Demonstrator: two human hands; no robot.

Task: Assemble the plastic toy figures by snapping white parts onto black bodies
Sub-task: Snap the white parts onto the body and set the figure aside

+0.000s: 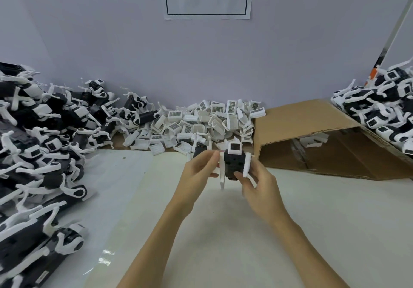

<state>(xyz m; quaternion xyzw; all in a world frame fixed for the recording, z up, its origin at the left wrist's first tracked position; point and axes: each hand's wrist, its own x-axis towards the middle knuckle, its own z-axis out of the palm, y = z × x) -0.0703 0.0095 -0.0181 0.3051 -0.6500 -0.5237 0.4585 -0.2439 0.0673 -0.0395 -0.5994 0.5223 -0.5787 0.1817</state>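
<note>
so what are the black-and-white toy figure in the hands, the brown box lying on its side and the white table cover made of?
Black-and-white toy figure: looks like moulded hard plastic, matte, with crisp edges.
Brown box on its side: corrugated cardboard; fluting shows along its cut edge.
White table cover: probably a smooth plastic sheet or laminate, since glare streaks show near its left edge; I can't tell which.

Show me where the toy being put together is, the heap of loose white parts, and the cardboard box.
toy figure (232, 165): head view, on its black body between the two hands.
pile of white parts (207, 124): head view, middle of the heap by the wall.
cardboard box (297, 120): head view, on its upper brown panel.
</note>
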